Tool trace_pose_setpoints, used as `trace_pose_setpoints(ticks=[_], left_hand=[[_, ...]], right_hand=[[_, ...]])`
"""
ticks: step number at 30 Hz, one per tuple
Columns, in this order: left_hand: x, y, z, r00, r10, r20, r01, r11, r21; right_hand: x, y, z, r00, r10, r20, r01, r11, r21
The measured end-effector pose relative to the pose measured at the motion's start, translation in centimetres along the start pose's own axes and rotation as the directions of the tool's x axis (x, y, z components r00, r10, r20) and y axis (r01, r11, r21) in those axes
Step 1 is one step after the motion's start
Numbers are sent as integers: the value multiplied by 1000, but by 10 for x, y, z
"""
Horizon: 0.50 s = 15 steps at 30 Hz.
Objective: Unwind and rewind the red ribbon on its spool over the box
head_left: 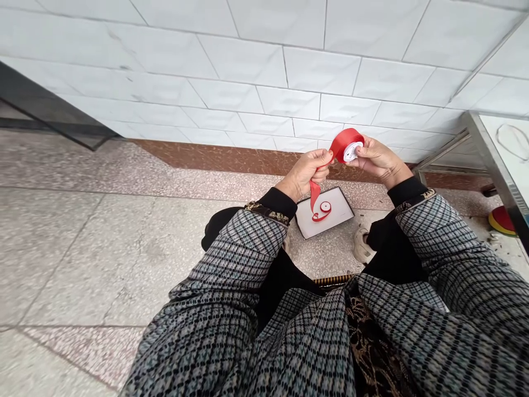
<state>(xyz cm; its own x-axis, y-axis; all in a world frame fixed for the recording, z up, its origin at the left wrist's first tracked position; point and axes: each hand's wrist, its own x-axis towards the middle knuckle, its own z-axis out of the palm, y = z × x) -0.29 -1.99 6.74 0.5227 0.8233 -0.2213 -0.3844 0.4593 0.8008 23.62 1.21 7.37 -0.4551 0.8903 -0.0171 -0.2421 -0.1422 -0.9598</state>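
Nearest, two checked sleeves (231, 286) run out from the lap, with black cuffs at the wrists. Between the dark knees a pale shoe (362, 246) rests on the speckled floor (82, 242). Just past it a white board (341, 218) with a dark edge lies flat on the floor, and on it lies a small spool (325, 207) with a curl of red ribbon beside it.

Above the board both hands are raised, near each other. The right hand (378, 160) grasps a red roll (349, 146), its white core turned this way and its fingers round the far side. A short stretch of ribbon runs from the roll to the left hand (303, 175), which is clenched on it. The tail (314, 194) hangs from that fist towards the board; whether it reaches the spool I cannot tell.

At the right stands a metal surface (494, 160), with a red and yellow disc (502, 220) on the floor below it. Farthest is the white tiled wall (248, 60) with a brown skirting (215, 157), and a dark panel (49, 110) at the left
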Motion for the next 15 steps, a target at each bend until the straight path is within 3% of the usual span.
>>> trace_pose_setpoints(ticks=[9, 15], left_hand=[[-1, -3, 2, 996, 23, -91, -29, 998, -63], [1, -7, 1, 991, 109, -77, -116, 989, -87]], right_hand=[[5, 6, 2, 999, 2, -35, -1, 1000, 18], [7, 23, 10, 999, 9, -49, -3, 992, 123]])
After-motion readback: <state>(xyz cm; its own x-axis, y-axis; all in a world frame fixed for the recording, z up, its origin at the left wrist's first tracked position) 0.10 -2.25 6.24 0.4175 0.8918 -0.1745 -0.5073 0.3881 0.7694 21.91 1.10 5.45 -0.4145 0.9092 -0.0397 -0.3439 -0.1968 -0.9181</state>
